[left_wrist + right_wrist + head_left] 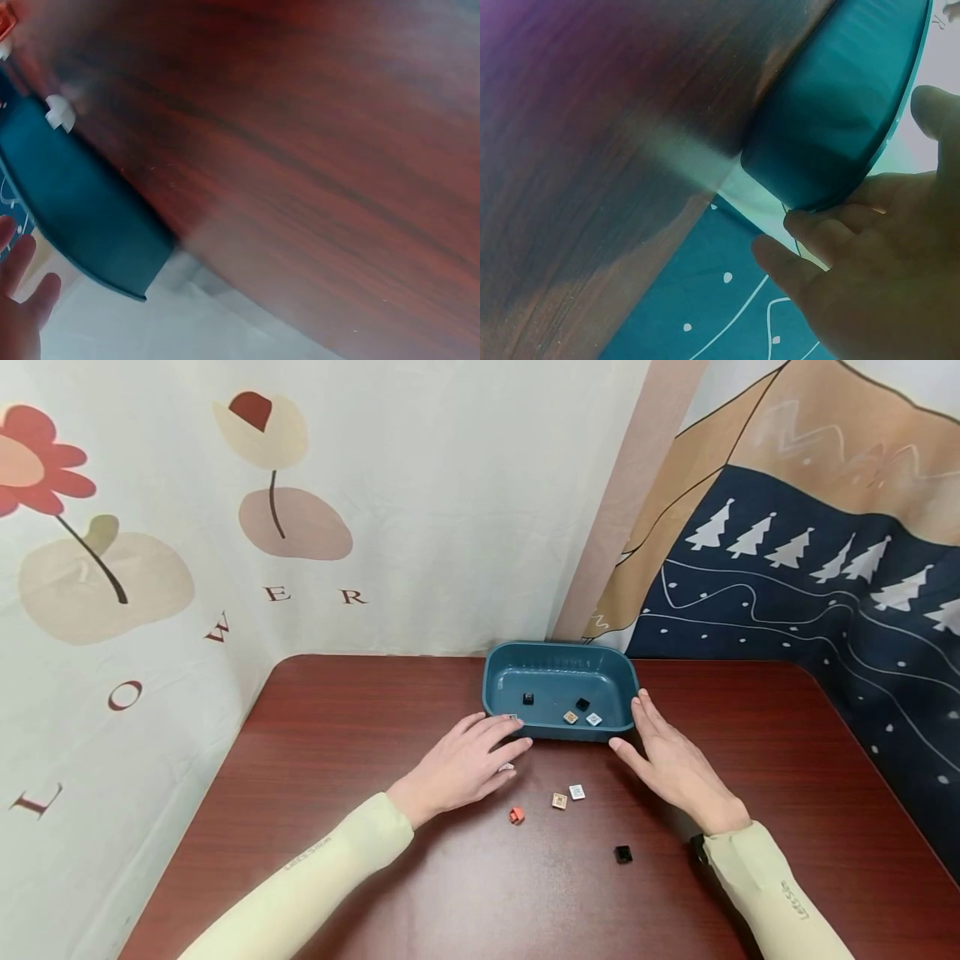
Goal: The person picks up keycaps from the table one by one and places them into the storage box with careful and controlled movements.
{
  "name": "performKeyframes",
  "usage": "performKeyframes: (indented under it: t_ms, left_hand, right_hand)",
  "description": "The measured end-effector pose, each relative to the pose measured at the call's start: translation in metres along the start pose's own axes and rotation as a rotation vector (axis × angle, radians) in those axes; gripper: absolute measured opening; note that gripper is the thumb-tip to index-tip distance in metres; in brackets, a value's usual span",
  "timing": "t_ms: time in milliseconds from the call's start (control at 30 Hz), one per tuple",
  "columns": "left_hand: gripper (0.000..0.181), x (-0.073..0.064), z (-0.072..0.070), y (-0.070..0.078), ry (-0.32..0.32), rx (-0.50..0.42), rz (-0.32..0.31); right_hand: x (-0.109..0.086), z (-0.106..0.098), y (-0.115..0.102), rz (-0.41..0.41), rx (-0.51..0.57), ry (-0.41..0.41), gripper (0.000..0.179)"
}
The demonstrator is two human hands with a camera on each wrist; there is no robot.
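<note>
A blue rectangular tray point(576, 733) stands at the back of the table. My left hand point(465, 764) hovers by its front left corner, fingers spread and fairly straight, with a white keycap-like piece point(506, 767) partly hidden beneath them. My right hand point(678, 768) has straight fingers against the tray's right end; the right wrist view shows the fingers point(821, 236) beside the tray wall point(832, 97). Inside the tray lie small square pieces resembling keycaps: two black, one tan point(571, 717) and one white point(594, 719). Another sits near the left fingertips, mostly covered.
In front of the tray lie an orange piece point(517, 815), a tan piece point(559, 801), a white piece point(577, 792) and a black piece point(623, 854). The reddish-brown table point(360, 710) ends at printed curtains point(450, 510) behind.
</note>
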State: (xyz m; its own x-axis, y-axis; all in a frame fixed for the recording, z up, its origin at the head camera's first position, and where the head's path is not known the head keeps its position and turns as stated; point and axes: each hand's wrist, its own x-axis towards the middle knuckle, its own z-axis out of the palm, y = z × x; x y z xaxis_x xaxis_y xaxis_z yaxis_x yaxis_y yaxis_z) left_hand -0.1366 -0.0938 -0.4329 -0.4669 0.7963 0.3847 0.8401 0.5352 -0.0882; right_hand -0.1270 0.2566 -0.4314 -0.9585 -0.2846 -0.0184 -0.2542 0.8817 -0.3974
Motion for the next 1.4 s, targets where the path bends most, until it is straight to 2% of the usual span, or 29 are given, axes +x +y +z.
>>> performKeyframes:
  t_ms: [133,300,433,633,767,833,933,1100,1400]
  left_hand:
    - [0.044,-0.004,0.002,0.003,-0.060,0.039,0.034]
    - [0.043,-0.004,0.001,0.007,-0.069,0.085,0.096]
    - [0.042,-0.004,0.002,0.009,-0.105,0.076,0.120]
    - [0.044,-0.005,0.007,0.010,-0.237,0.031,0.124]
    - [0.048,-0.006,0.008,0.010,-0.341,0.005,0.090]
    - [0.047,-0.007,0.010,0.010,-0.370,-0.011,0.074]
    - [0.041,-0.008,0.011,0.010,-0.370,-0.005,0.078]
    - [0.037,-0.010,0.011,0.010,-0.331,0.050,0.119]
    - [0.023,-0.011,0.008,0.010,-0.287,0.088,0.124]
  right_hand:
    - [0.000,0.000,0.000,0.000,0.000,-0.003,0.093]
    - [0.001,-0.001,0.000,0.003,-0.001,-0.009,0.093]
    - [0.000,-0.001,0.000,0.004,-0.001,-0.010,0.093]
    - [0.001,0.000,-0.001,0.001,-0.001,-0.005,0.093]
    - [0.001,0.000,-0.001,0.004,0.000,-0.004,0.093]
    - [0.000,-0.001,-0.001,0.007,0.001,-0.005,0.092]
    - [0.000,-0.001,-0.001,0.008,0.003,-0.007,0.091]
    - [0.000,-0.001,-0.002,0.010,0.001,-0.008,0.092]
    - [0.000,-0.001,-0.001,0.009,0.001,-0.007,0.093]
